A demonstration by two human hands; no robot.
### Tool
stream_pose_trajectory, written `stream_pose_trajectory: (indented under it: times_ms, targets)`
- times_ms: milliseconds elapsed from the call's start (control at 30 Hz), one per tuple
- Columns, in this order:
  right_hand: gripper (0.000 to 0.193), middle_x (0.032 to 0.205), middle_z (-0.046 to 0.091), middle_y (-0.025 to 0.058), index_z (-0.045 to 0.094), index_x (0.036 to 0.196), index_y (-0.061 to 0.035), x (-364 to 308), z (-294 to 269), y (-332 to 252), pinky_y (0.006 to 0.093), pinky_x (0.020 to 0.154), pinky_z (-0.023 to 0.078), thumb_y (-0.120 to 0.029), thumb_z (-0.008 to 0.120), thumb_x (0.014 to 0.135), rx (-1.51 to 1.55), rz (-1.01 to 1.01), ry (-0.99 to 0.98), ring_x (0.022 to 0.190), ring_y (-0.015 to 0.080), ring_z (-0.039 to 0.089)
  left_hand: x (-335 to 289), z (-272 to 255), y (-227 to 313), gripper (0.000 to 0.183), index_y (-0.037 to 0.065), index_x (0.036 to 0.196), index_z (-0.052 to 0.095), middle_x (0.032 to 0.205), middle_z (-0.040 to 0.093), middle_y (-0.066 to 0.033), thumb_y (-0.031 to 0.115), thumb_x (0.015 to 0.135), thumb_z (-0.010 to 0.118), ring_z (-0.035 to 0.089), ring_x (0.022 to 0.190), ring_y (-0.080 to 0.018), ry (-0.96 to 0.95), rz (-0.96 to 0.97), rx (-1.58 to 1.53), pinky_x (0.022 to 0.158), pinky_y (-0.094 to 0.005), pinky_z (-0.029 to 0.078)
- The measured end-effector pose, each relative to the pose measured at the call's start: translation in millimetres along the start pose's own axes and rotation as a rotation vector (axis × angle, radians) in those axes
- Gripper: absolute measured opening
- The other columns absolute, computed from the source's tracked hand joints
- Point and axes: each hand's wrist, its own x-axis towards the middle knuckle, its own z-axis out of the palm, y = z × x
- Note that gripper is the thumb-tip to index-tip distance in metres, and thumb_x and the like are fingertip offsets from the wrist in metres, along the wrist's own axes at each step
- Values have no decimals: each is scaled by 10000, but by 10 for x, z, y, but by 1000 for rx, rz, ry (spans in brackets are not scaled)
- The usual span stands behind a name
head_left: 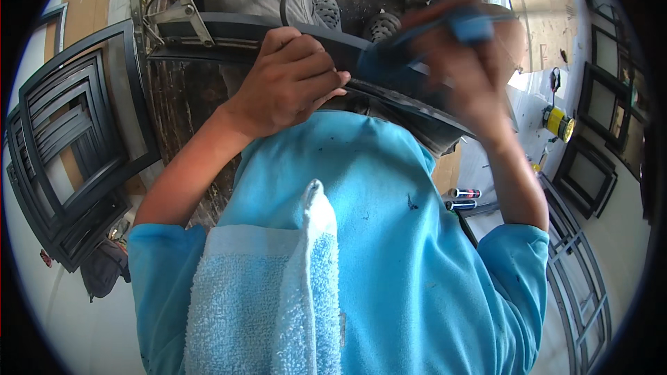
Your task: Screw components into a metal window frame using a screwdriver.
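Observation:
Across my lap lies a long dark bar (229,26) that looks like part of a black frame. My left hand (292,80) is closed over its middle, fingers curled and the thumb along the near edge. To the right, my right hand (465,62) is smeared by motion. It is wrapped round a blue and dark tool (472,26), too blurred to name its kind, which sits over the bar's right part. A metal hinged bracket (186,12) is at the bar's left end.
Black frames (83,125) stand stacked at the left. More frames (587,173) lean along the right wall. A yellow and black roll-shaped thing (558,123) and two small cylinders (464,199) lie to the right. A pale towel (260,298) hangs over my shirt.

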Motion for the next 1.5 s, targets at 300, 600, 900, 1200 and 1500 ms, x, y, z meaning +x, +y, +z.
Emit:
stream_pose_trajectory:
  times_ms: [300,600,900,1200,1500]
  targets:
    - [262,1103,752,187,563,1286,-51,52,-154,-90,206,568,543,-141,594,1042,98,-97,252,628,66,629,181,-142,62,98,151,942,714,910,638,39,194,876,773,587,945,-173,-99,-94,-86,931,-378,366]
    - [243,979,708,88,584,1199,-24,-24,-106,-132,224,631,521,-50,684,979,96,-38,252,721,116,655,286,-188,139,114,115,984,677,921,609,-11,112,881,726,578,918,-217,-169,-119,-101,903,-391,370]
    - [296,943,651,81,529,1183,-32,-80,153,86,338,770,532,-42,698,941,24,-38,214,839,207,656,326,-209,190,134,69,941,699,942,645,-43,44,814,735,622,982,-241,-183,-174,-100,936,-403,378]
    - [270,1058,682,64,558,1253,-26,71,-17,22,251,829,550,-3,636,995,-177,-157,-46,959,102,656,302,-297,187,122,72,942,717,970,677,-49,64,822,731,629,996,-245,-260,-233,-61,963,-413,372]
    - [298,1024,701,94,553,1229,-14,-8,188,-68,282,711,558,-60,682,963,-130,-115,-82,831,149,686,299,-422,98,98,94,922,703,952,670,-1,76,829,728,620,1002,-212,-336,-192,-27,1004,-411,330]
